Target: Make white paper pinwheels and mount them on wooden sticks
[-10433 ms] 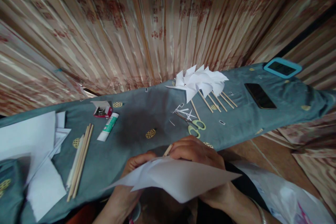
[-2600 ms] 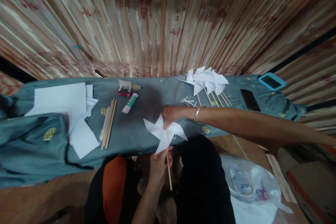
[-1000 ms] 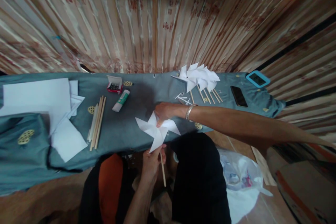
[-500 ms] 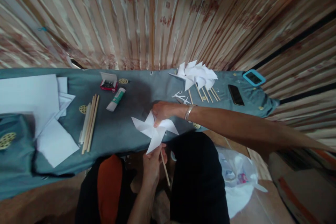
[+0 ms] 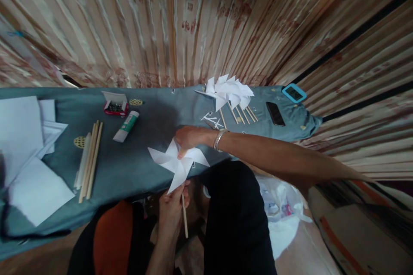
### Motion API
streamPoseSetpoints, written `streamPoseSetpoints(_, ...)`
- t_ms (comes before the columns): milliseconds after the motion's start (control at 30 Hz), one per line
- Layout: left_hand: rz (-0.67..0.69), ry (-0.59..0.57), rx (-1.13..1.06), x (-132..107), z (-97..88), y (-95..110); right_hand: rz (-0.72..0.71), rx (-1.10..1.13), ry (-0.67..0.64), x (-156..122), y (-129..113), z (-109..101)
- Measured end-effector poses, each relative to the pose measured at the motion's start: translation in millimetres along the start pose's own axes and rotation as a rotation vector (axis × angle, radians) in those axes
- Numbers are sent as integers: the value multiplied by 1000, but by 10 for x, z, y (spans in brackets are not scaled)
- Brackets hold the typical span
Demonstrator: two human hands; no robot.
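A white paper pinwheel (image 5: 179,165) with folded blades lies over the front part of the cloth-covered surface, its lower blade reaching past the edge. My right hand (image 5: 189,137) is closed at its upper side, the thumb pressed on the centre; the other fingers are partly hidden. Below the blades, my left hand (image 5: 172,204) is wrapped round a thin wooden stick (image 5: 185,219), whose lower end sticks out downward. The stick's upper end is hidden behind the paper.
Finished pinwheels (image 5: 230,92) lie at the back right, near paper scraps (image 5: 212,119), a phone (image 5: 275,114) and a blue-framed timer (image 5: 294,93). Leftward are a glue stick (image 5: 126,126), a red box of pins (image 5: 115,105), wooden sticks (image 5: 91,161) and white paper sheets (image 5: 38,193).
The view has shifted, so the table things appear further left. The stick's lower end has swung left, now nearer to vertical. Both hands keep their hold.
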State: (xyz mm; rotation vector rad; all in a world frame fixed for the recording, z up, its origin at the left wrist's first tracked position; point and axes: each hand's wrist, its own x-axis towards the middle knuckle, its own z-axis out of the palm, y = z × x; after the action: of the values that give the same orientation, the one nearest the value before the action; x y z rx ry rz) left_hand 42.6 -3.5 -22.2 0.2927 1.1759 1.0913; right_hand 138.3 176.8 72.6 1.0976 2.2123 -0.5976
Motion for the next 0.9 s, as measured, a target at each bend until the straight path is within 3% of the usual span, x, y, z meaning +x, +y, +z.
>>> streamPoseSetpoints(267,-93,7,-11,-89,-24,47,-15,47,7,7,40,14)
streamPoseSetpoints(667,-99,6,-21,-115,-14,62,-10,26,26,55,55,62)
streamPoseSetpoints(900,-70,13,-33,-136,3,77,0,52,47,-62,49,74)
